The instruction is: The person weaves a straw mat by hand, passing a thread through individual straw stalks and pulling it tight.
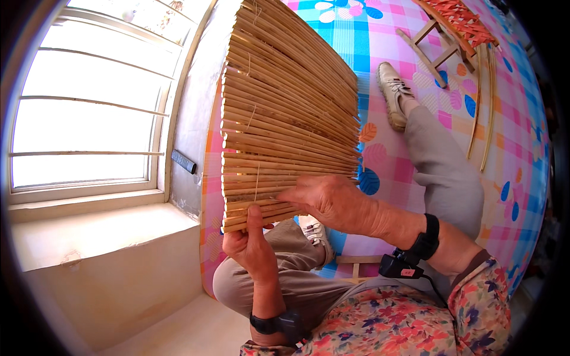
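A mat of thin, light-brown reed sticks (285,113) stretches away from my lap, its sticks tied side by side with thin string (257,181). My left hand (252,246) grips the mat's near left corner, thumb on top and fingers underneath. Over the last few sticks, my right hand (329,202) is closed, with thumb and forefinger brought together close to the string. Whatever sits between those fingertips is too small to make out. Black straps circle both my wrists, and a black device (401,266) is attached at the right one.
A barred window (89,118) with a sill stands on the left, a small black object (183,161) beside it. Colourful checked sheeting (386,172) lies under the mat and my shoes. At the upper right are a wooden stool with an orange woven seat (457,24) and long thin canes (482,113).
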A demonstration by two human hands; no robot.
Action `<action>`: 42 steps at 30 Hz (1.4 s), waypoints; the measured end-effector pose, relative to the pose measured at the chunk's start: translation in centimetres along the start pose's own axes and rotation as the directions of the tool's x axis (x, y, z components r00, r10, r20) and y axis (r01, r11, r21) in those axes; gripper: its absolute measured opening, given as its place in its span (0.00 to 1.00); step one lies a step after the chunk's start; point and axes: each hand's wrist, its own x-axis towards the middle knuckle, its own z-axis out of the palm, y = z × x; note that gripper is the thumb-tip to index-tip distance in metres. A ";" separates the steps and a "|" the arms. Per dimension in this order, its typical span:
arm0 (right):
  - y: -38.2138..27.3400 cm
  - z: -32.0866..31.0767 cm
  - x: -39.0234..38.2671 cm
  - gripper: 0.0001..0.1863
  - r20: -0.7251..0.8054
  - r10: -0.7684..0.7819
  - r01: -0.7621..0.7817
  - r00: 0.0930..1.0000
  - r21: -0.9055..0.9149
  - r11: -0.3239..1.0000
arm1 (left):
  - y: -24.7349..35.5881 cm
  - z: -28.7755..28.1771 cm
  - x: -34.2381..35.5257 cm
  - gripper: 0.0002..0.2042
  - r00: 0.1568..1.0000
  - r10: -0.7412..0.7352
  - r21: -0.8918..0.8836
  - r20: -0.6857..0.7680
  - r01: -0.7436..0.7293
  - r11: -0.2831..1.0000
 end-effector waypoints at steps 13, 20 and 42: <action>0.7 0.3 0.1 0.12 -0.014 -0.053 0.053 0.999 -0.001 0.999 | 0.3 0.1 -0.3 0.08 0.999 -0.023 -0.022 -0.032 0.023 1.000; -1.5 -1.5 -0.1 0.05 0.113 -0.023 0.043 0.993 -0.178 0.983 | 0.2 -0.2 -1.2 0.04 0.999 0.000 0.061 0.045 -0.003 0.998; -5.4 -6.7 -16.5 0.12 0.289 0.430 -0.348 0.855 -0.297 0.890 | 2.0 2.0 -8.6 0.12 0.527 0.669 -0.001 0.524 -0.785 0.619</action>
